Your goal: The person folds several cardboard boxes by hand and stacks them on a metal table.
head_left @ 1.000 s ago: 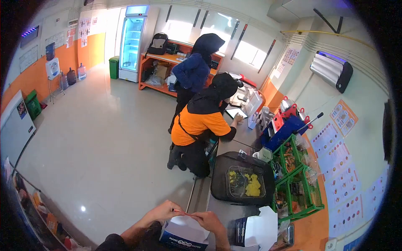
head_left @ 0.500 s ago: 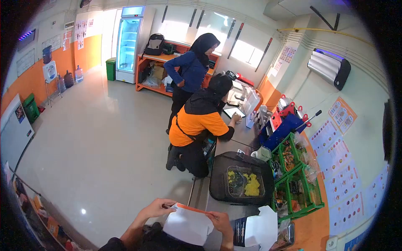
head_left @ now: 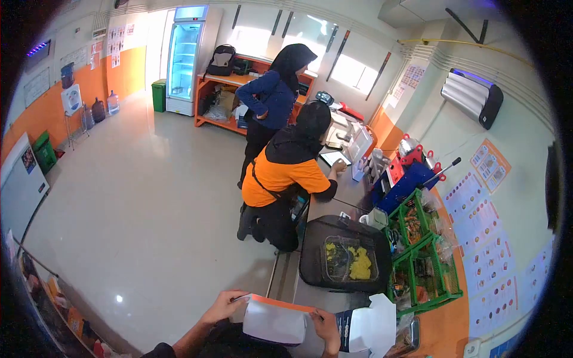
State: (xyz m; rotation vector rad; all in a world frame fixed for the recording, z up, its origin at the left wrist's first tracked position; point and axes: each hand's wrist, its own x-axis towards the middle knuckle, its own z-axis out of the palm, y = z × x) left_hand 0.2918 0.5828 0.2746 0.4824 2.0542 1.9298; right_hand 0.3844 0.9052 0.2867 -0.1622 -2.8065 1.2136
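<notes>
Low in the head view I hold a white cardboard food box (head_left: 273, 324) with an orange strip along its far edge. My left hand (head_left: 225, 306) pinches its far left corner. The fingers of my right hand (head_left: 325, 329) are closed on the right end. Just right of that hand, another white cardboard box (head_left: 365, 329) with a dark printed side stands on the counter, its flap raised. Beyond the boxes sits a black container (head_left: 310, 262) with a clear window, and yellow food (head_left: 360, 264) shows through it.
Green baskets (head_left: 431, 295) of packets line the counter's right side, beside a blue and red machine (head_left: 401, 179). A person in an orange shirt (head_left: 280, 179) leans on the counter ahead; another in a blue top (head_left: 271, 98) stands behind them. A lit fridge (head_left: 183, 62) stands at the back.
The box has shifted slightly right, and its near side now hangs as a rounded wall below the orange strip. Both my hands moved a little right with it.
</notes>
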